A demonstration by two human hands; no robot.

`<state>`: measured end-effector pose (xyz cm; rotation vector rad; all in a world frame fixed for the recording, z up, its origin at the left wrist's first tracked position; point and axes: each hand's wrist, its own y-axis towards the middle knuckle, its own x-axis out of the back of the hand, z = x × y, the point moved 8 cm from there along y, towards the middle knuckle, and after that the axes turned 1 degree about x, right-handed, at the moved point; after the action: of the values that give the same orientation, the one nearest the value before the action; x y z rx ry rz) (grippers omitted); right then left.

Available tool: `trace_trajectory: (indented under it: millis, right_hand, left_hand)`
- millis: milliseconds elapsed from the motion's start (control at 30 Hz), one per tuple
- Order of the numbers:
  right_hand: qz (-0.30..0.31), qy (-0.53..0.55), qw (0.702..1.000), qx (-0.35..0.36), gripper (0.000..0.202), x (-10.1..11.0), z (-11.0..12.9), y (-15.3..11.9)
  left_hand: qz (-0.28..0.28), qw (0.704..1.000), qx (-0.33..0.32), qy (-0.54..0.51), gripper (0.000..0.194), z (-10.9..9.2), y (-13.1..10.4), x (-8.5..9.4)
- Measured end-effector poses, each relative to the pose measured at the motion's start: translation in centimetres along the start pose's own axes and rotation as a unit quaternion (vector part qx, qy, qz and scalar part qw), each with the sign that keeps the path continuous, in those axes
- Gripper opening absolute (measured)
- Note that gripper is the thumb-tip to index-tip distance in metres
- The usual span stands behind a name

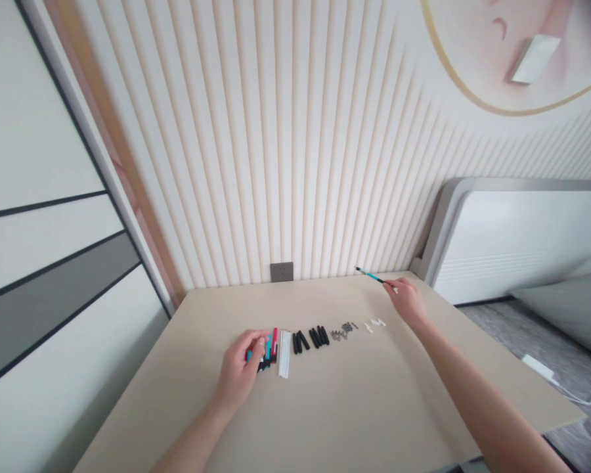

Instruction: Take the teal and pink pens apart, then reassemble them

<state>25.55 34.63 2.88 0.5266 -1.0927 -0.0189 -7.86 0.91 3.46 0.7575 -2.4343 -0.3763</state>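
The right hand [406, 301] is pinching a teal pen [370, 275] in a narrow grip, tip pointing toward ten o'clock above the surface [325, 407]. The left hand [241, 368] is closing its grip around coloured pen barrels [272, 344], with white tubes [284, 353] just beside at three o'clock.

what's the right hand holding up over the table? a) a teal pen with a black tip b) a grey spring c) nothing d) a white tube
a: the right hand pinches a teal pen with a black tip in its fingers, raised above the far side of the table, while the white tubes lie flat near the left hand.
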Motion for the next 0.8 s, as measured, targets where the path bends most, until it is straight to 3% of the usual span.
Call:
trace_trajectory:
  millis: [133, 267, 500, 800]
  right_hand:
    - [0.011, -0.046, 0.993, -0.111, 0.036, 0.0, -8.5, 1.6]
    - [0.03, -0.063, 0.982, -0.173, 0.037, -1.5, -12.5, 1.6]
    - [0.04, -0.078, 0.976, -0.2, 0.039, -4.4, -14.1, 3.6]
    - [0.043, -0.111, 0.977, -0.179, 0.039, -5.3, -14.7, 4.3]
  left_hand:
    - [0.017, 0.99, -0.121, 0.065, 0.017, -2.4, -0.7, -0.9]
    - [0.058, 0.977, -0.178, 0.098, 0.02, -3.4, -1.4, -2.0]
    - [0.073, 0.975, -0.165, 0.128, 0.019, -2.8, -1.5, -2.2]
    - [0.05, 0.975, -0.162, 0.145, 0.018, -2.4, -0.7, -1.7]
